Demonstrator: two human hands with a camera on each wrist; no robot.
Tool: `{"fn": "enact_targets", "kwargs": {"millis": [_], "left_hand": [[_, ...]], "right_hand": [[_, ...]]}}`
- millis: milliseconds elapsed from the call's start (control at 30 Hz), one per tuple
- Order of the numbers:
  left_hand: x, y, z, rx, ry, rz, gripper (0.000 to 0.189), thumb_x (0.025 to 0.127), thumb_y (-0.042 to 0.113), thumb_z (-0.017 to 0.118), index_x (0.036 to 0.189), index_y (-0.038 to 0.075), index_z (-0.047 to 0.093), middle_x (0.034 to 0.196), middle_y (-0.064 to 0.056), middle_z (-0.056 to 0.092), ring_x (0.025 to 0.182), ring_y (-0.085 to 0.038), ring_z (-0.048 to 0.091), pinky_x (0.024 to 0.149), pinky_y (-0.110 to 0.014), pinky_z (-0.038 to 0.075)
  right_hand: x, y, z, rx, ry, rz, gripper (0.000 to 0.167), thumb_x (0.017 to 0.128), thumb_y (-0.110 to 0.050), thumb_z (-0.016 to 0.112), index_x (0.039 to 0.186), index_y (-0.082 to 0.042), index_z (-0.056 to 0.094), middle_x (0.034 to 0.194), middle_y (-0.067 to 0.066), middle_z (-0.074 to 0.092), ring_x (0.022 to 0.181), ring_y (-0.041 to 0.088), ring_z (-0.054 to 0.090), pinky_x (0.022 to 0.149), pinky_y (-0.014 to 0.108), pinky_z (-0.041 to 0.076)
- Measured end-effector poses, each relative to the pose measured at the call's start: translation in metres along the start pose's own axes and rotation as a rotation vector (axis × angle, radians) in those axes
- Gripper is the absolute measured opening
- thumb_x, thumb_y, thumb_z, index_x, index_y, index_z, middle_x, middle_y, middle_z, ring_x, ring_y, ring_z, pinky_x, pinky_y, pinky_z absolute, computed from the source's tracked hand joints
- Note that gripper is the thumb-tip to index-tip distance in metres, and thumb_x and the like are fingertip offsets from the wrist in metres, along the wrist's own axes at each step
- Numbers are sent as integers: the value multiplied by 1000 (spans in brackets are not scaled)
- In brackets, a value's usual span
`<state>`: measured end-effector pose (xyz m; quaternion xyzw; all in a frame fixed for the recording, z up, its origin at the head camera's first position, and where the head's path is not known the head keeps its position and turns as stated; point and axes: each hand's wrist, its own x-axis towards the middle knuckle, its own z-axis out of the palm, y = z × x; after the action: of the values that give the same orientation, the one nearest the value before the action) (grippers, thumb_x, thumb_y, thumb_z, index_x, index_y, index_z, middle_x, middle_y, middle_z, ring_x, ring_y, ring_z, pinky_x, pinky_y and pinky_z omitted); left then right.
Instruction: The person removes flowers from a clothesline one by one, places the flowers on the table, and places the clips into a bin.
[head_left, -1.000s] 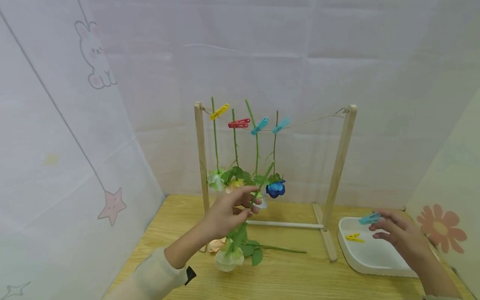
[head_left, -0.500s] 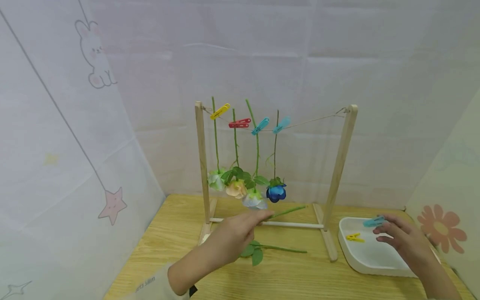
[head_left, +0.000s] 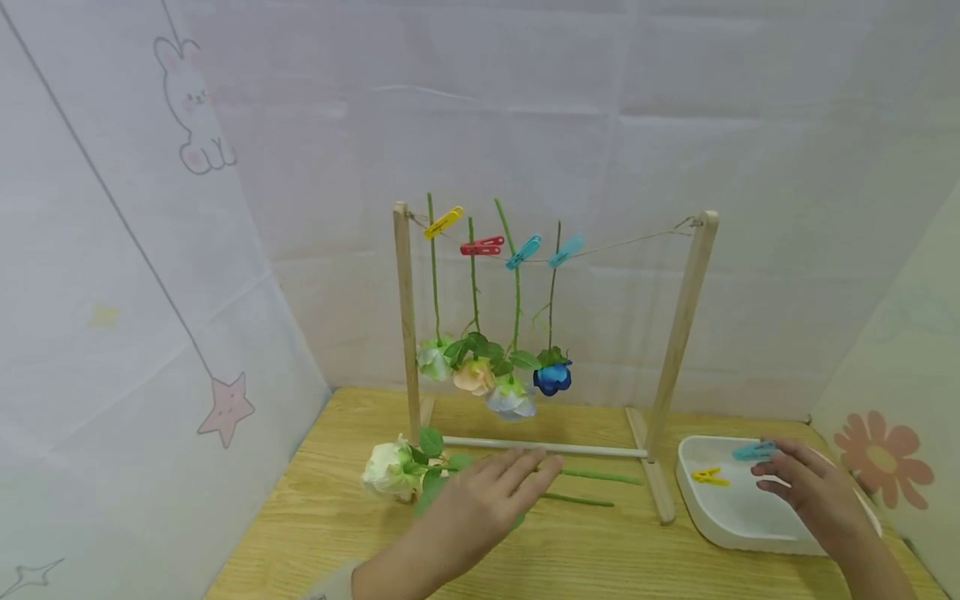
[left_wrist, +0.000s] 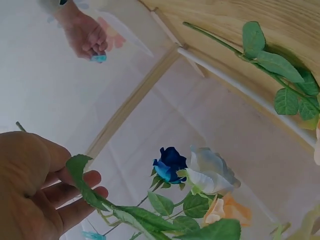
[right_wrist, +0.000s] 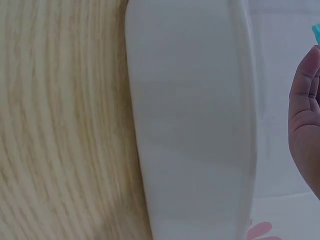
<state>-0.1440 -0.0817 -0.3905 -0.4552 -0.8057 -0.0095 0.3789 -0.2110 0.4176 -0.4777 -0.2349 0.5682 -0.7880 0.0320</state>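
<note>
My left hand [head_left: 487, 500] is over the front of the table with a white rose [head_left: 388, 468], its stem crossing under the fingers and showing past them on the right. Leaves of that rose [left_wrist: 145, 220] run along the fingers in the left wrist view; the thumb's contact is hidden in the head view. Partly beneath lies a second rose [left_wrist: 272, 70], its peach bloom mostly hidden. My right hand [head_left: 821, 496] pinches a light blue clothespin [head_left: 753, 451] above the white tray [head_left: 701, 521]. In the right wrist view only part of the hand [right_wrist: 305, 115] shows.
Behind stands a wooden frame [head_left: 678, 342] with a string. Several roses hang head down from it, including a blue rose [head_left: 552, 377], on yellow, red [head_left: 482, 246] and blue clothespins. A yellow clothespin [head_left: 708, 476] lies in the tray. The string's right part is bare.
The left hand has turned over and come lower, swinging the white rose so its bloom points left and its stem right. The right hand has shifted slightly down and right with the clothespin.
</note>
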Motion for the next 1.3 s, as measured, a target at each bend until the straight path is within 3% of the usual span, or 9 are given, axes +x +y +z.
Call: {"fn": "enact_targets", "kwargs": {"millis": [167,333,433,533,600,733,867,1000,1300], "left_hand": [[-8,9,11,112,-36,18,69,86,9,80,148,12,51,134,-7,65,111,-24,70,86,-31,60],[-18,18,25,141,-67,19,41,108,5,43,147,14,53,134,-5,66,110,-24,70,83,-32,61],[-23,23,33,144,-88,23,45,111,6,27,147,15,53,135,-4,65,110,-24,71,80,-32,62],[-28,27,39,151,-126,30,46,112,8,24,149,15,50,137,-4,65,109,-23,71,78,-33,62],[-31,29,43,176,-155,37,54,112,7,12,151,15,48,138,-4,64,108,-22,71,78,-32,62],[-34,33,51,205,-177,42,50,112,10,17,148,17,51,134,-3,66,102,-20,73,75,-29,62],[-36,40,61,224,-177,52,36,110,24,43,143,20,56,128,0,68,95,-15,74,70,-26,62],[-36,48,68,237,-184,71,41,102,35,60,141,21,57,125,4,69,92,-13,73,67,-26,61],[-31,61,89,235,-193,116,38,104,36,56,139,21,59,121,4,70,86,-12,73,63,-24,60]], "right_hand": [[-3,8,-9,18,-14,-27,48,107,10,24,132,-3,61,118,4,68,104,17,70,88,31,59],[-4,16,-17,53,-37,-66,48,104,17,23,135,3,56,124,8,66,107,20,70,93,34,57],[-5,19,-21,59,-61,-77,49,103,18,23,137,3,54,125,9,66,110,21,69,96,33,55],[-6,19,-25,25,-56,-58,49,103,18,25,137,-2,54,122,8,69,109,21,70,96,30,55],[-6,19,-28,1,-41,-32,48,103,17,27,136,-5,54,121,9,71,108,21,71,95,28,55],[-7,20,-32,-44,-20,2,45,104,15,32,134,-8,55,118,8,73,105,21,72,93,25,56],[-9,21,-35,-74,-8,19,43,104,15,34,132,-9,56,116,6,74,103,21,73,91,24,56],[-9,22,-38,-69,-6,22,44,104,15,33,131,-9,57,115,5,74,103,21,73,91,24,56],[-6,24,-47,-69,-10,41,42,104,15,33,130,-9,57,113,8,74,103,21,73,91,24,56]]}}
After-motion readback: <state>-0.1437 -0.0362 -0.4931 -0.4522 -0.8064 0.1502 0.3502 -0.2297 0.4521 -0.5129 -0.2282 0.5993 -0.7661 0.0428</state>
